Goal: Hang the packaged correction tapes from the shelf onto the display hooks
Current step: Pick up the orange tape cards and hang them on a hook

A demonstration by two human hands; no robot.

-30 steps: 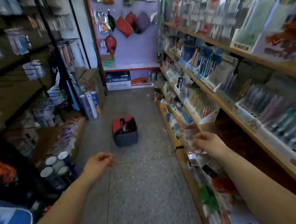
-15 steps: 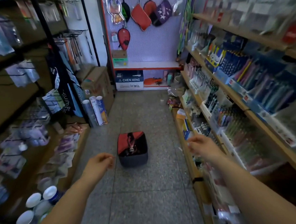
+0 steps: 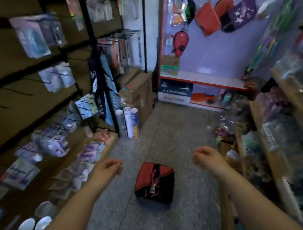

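The view is blurred. My left hand (image 3: 106, 169) and my right hand (image 3: 207, 159) hover over the aisle floor with fingers loosely curled in, and I see nothing in either. On the left stands a brown display wall with black hooks (image 3: 17, 92); packaged goods (image 3: 56, 78) hang from some of them. More flat packages (image 3: 90, 151) lie on the low ledge under it, left of my left hand. The stocked shelf (image 3: 277, 145) runs along the right, beside my right hand. I cannot pick out correction tapes among the blurred packets.
A red and black bag (image 3: 154, 181) sits on the floor between my hands. Upright tubes (image 3: 128, 122) and cardboard boxes (image 3: 136, 91) stand at the left. A pegboard with pouches (image 3: 207, 18) closes the aisle's far end. White lidded cups (image 3: 34, 225) stand at bottom left.
The view has swung left, from the right-hand shelf to the hook wall. My right hand came away from the shelf's packages and now hangs over the aisle. My left hand stayed curled.
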